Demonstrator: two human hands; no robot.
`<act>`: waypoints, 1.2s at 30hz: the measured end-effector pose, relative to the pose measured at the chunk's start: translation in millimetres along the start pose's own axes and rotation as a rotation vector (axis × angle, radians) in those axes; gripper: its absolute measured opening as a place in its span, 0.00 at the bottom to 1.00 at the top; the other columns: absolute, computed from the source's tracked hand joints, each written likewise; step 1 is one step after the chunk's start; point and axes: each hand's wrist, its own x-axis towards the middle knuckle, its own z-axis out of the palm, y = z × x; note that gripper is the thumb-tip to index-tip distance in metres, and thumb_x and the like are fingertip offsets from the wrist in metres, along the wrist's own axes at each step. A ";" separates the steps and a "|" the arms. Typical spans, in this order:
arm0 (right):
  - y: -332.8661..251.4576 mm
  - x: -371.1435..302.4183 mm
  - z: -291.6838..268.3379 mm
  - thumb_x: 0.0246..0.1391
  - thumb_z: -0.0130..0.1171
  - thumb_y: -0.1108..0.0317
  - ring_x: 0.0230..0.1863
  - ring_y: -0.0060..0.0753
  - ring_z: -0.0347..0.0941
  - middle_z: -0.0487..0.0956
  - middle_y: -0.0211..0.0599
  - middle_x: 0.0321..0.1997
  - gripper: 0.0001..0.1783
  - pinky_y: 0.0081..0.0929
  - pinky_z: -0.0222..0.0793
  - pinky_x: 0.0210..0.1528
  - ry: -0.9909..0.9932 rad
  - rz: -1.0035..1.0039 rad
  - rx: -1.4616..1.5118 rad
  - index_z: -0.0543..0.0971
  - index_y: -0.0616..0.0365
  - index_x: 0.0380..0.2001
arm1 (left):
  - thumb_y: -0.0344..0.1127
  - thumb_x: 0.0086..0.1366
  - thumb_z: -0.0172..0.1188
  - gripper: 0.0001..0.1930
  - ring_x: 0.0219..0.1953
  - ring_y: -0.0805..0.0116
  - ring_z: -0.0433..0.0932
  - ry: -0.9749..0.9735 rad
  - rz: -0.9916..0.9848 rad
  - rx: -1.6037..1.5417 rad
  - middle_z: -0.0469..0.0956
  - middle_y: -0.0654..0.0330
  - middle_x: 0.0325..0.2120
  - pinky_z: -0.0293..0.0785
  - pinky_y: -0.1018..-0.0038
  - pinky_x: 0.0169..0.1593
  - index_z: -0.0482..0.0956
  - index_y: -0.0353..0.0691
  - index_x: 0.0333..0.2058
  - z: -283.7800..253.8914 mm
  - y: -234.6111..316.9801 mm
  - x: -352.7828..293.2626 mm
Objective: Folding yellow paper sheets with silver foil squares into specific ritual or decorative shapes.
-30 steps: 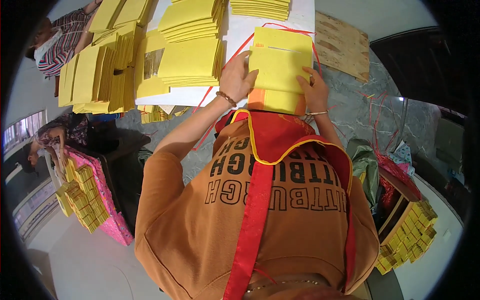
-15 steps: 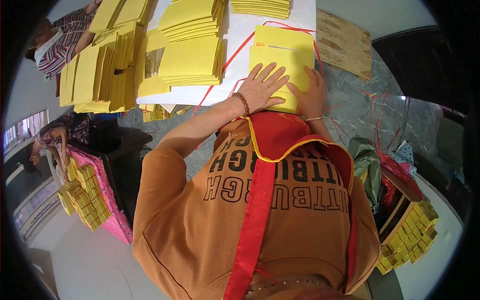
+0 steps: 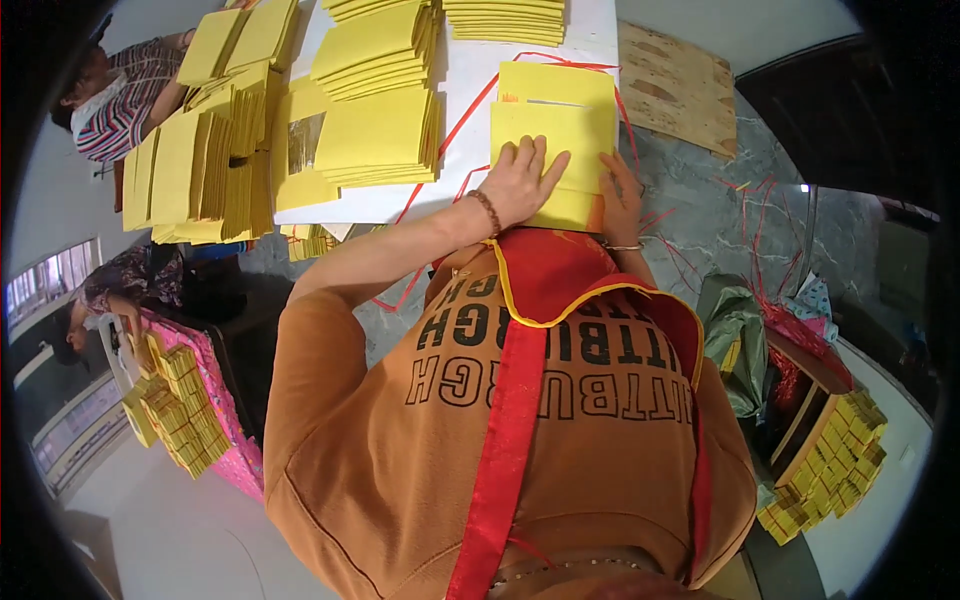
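A yellow paper stack lies at the table's front right, one sheet set a little lower over another. My left hand, a beaded bracelet at its wrist, presses on the left of the top sheet. Its fingers are slightly bent, with the thumb apart. Along the stack's right edge rests my right hand, fingers stretched upward and touching the side. Red string runs on the white tabletop, to the left of and behind the paper.
Several yellow paper piles cover the table's left and back. A person in a striped shirt is at far left. Below them, another person stands by a pink-covered table with yellow bundles. A plywood board and a green bag are at right.
My left hand's fingers have drawn closer together and bent, where they were spread flat. My right hand has slid slightly down along the stack's edge, its thumb no longer over the top.
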 end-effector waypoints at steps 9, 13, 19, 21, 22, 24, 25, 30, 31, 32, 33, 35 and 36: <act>-28.3 5.4 -5.2 0.58 0.43 0.66 0.57 0.38 0.63 0.68 0.47 0.57 0.21 0.31 0.56 0.58 0.041 0.016 0.046 0.68 0.65 0.52 | 0.31 0.46 0.62 0.27 0.38 0.60 0.75 0.292 -0.201 -0.488 0.75 0.54 0.43 0.70 0.69 0.39 0.70 0.36 0.49 -51.3 -45.3 3.5; -25.3 8.7 -9.1 0.59 0.44 0.66 0.56 0.37 0.64 0.68 0.46 0.55 0.21 0.30 0.56 0.58 0.005 0.061 0.073 0.67 0.65 0.53 | 0.24 0.47 0.58 0.30 0.45 0.63 0.73 0.240 -0.297 -0.332 0.74 0.62 0.48 0.65 0.66 0.46 0.70 0.46 0.52 -84.5 -95.2 -50.0; -18.3 12.6 -7.7 0.59 0.46 0.66 0.54 0.35 0.65 0.70 0.45 0.53 0.22 0.30 0.57 0.57 -0.019 0.108 0.110 0.66 0.66 0.54 | 0.23 0.51 0.50 0.28 0.49 0.65 0.70 0.060 -0.449 -0.037 0.74 0.66 0.47 0.62 0.64 0.48 0.69 0.52 0.53 -56.7 -143.4 -125.5; -18.7 12.5 -5.7 0.58 0.47 0.66 0.53 0.34 0.65 0.70 0.44 0.53 0.21 0.29 0.58 0.56 -0.003 0.104 0.121 0.67 0.65 0.53 | 0.24 0.53 0.49 0.28 0.51 0.66 0.69 -0.021 -0.462 -0.013 0.72 0.65 0.49 0.62 0.63 0.48 0.69 0.54 0.53 -32.3 -148.4 -144.7; -23.5 14.2 -6.6 0.58 0.47 0.65 0.53 0.34 0.65 0.71 0.44 0.52 0.21 0.29 0.58 0.55 -0.023 0.108 0.084 0.67 0.66 0.53 | 0.24 0.53 0.49 0.29 0.52 0.64 0.67 -0.051 -0.469 -0.060 0.70 0.64 0.51 0.61 0.62 0.50 0.67 0.55 0.54 -25.1 -147.5 -150.9; -22.1 14.1 -6.2 0.58 0.48 0.65 0.52 0.33 0.66 0.71 0.43 0.52 0.21 0.28 0.59 0.54 -0.043 0.116 0.045 0.68 0.66 0.52 | 0.24 0.53 0.49 0.29 0.52 0.63 0.67 -0.084 -0.494 -0.078 0.69 0.64 0.52 0.60 0.61 0.52 0.67 0.55 0.55 -11.6 -142.4 -157.2; -15.6 12.6 -5.6 0.58 0.48 0.65 0.52 0.33 0.66 0.71 0.43 0.52 0.21 0.28 0.59 0.54 -0.037 0.148 0.059 0.69 0.65 0.51 | 0.24 0.53 0.49 0.29 0.52 0.62 0.67 -0.115 -0.516 -0.095 0.68 0.63 0.53 0.58 0.60 0.54 0.66 0.54 0.55 -6.8 -139.9 -159.2; -13.1 12.6 -5.9 0.55 0.52 0.65 0.52 0.38 0.66 0.72 0.45 0.50 0.20 0.30 0.58 0.55 -0.067 0.083 -0.046 0.71 0.62 0.50 | 0.22 0.52 0.48 0.33 0.57 0.58 0.61 -0.169 -0.555 -0.125 0.61 0.61 0.58 0.55 0.59 0.58 0.61 0.54 0.58 3.2 -129.9 -163.2; -13.7 12.6 -4.8 0.53 0.55 0.65 0.53 0.41 0.65 0.72 0.45 0.50 0.20 0.33 0.58 0.56 -0.025 -0.017 -0.135 0.71 0.60 0.49 | 0.21 0.51 0.49 0.35 0.58 0.58 0.60 -0.148 -0.561 -0.124 0.59 0.60 0.59 0.54 0.59 0.58 0.60 0.54 0.59 7.1 -127.2 -165.0; -14.4 12.6 -3.7 0.51 0.57 0.66 0.54 0.44 0.64 0.72 0.45 0.49 0.21 0.35 0.57 0.57 0.018 -0.118 -0.223 0.72 0.59 0.48 | 0.20 0.49 0.50 0.37 0.58 0.58 0.58 -0.126 -0.567 -0.123 0.57 0.60 0.60 0.54 0.59 0.59 0.58 0.54 0.60 9.0 -125.9 -166.9; -17.7 13.0 -3.4 0.51 0.57 0.66 0.54 0.44 0.64 0.72 0.45 0.49 0.21 0.35 0.57 0.57 0.017 -0.118 -0.221 0.72 0.59 0.48 | 0.20 0.49 0.50 0.37 0.58 0.58 0.58 -0.126 -0.567 -0.122 0.57 0.60 0.60 0.54 0.59 0.59 0.58 0.54 0.60 6.7 -125.5 -166.2; -25.2 15.0 -4.0 0.45 0.61 0.66 0.57 0.46 0.61 0.71 0.43 0.51 0.22 0.39 0.55 0.58 -0.011 -0.188 -0.317 0.74 0.56 0.46 | 0.19 0.46 0.53 0.40 0.59 0.58 0.57 -0.169 -0.558 -0.160 0.56 0.60 0.60 0.53 0.58 0.59 0.57 0.53 0.60 -0.2 -126.4 -164.4; -24.6 16.3 -6.2 0.45 0.61 0.66 0.57 0.46 0.61 0.71 0.43 0.51 0.22 0.39 0.55 0.58 -0.009 -0.188 -0.316 0.74 0.56 0.46 | 0.19 0.46 0.53 0.40 0.59 0.58 0.57 -0.168 -0.556 -0.158 0.56 0.60 0.60 0.53 0.58 0.59 0.57 0.53 0.60 -3.6 -128.9 -163.7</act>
